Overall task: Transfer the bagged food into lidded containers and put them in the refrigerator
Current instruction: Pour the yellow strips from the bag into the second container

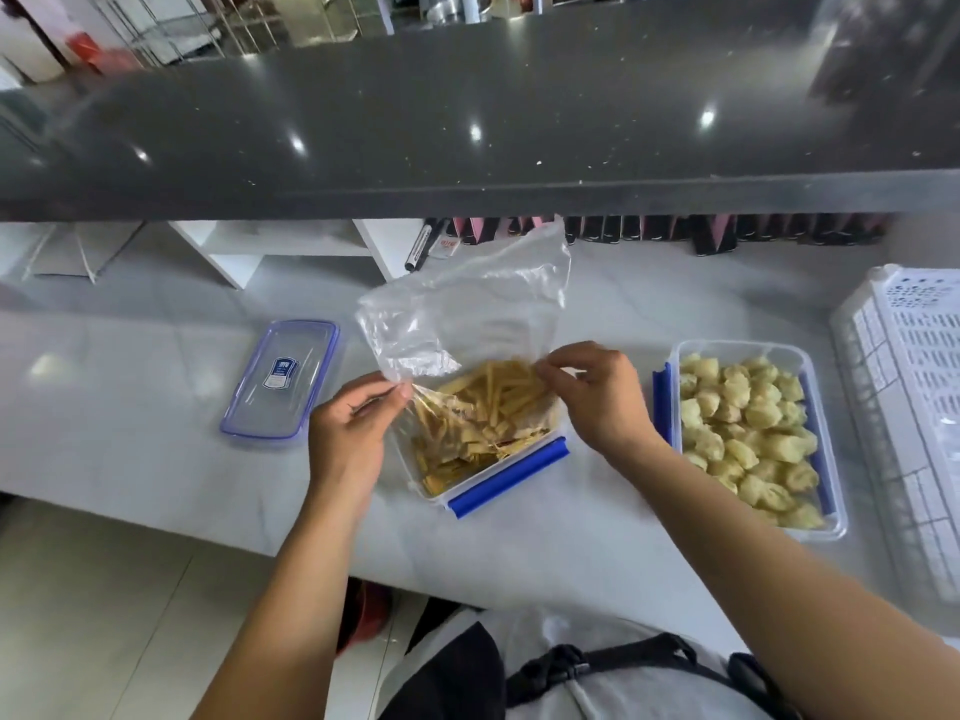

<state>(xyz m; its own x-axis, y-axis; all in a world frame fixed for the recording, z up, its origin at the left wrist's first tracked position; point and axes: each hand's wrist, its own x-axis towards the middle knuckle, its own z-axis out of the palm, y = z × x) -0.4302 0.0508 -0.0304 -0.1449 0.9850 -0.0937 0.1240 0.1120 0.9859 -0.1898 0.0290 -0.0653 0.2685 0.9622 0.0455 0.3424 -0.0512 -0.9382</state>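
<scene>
Head view: the clear bag [467, 314] stands mouth-down over the open container [483, 444], its empty upper part rising away from both hands. The left hand [348, 428] pinches the bag's left edge in a narrow grip; the right hand [597, 392] pinches the right edge likewise. The fries [493, 402] lie between the 2 grips and just below them, spilling toward the near end along the container's long axis. The lid [280, 379] lies on the table [130, 407] left of the left grip.

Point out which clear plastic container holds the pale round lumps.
The clear plastic container at the right, beside the white basket; the middle one holds thin yellow sticks.
</scene>
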